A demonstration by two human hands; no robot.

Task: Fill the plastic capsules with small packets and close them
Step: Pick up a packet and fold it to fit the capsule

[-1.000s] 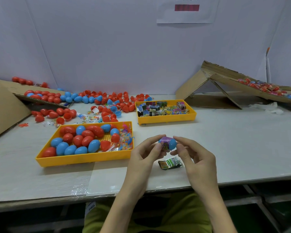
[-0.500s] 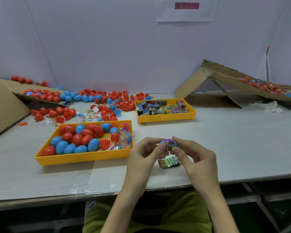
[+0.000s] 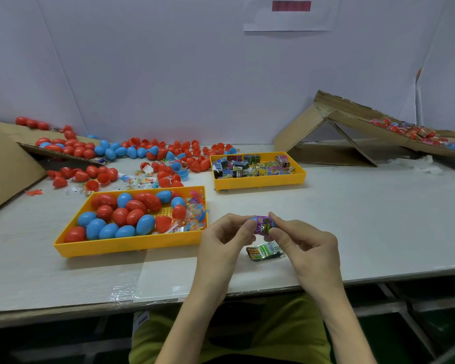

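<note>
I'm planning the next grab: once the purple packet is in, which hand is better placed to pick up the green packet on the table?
Right, probably. The right hand, pinching the purple packet, sits just over the green packet, while the left hand pinches the blue capsule and can steady it.

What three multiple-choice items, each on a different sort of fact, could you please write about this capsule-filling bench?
1. Where does the green packet lie? A) on the table beside the hands B) on the cardboard ramp C) on the floor
2. How many yellow trays stand on the table? A) one B) two C) four
3. What are the hands doing? A) resting flat B) both pinching the blue capsule and purple packet C) lifting a tray
Key: 1A, it lies by the right hand; 2B, the near tray holds capsules, the far tray packets; 3B, left hand and right hand fingertips meet on it.
</note>
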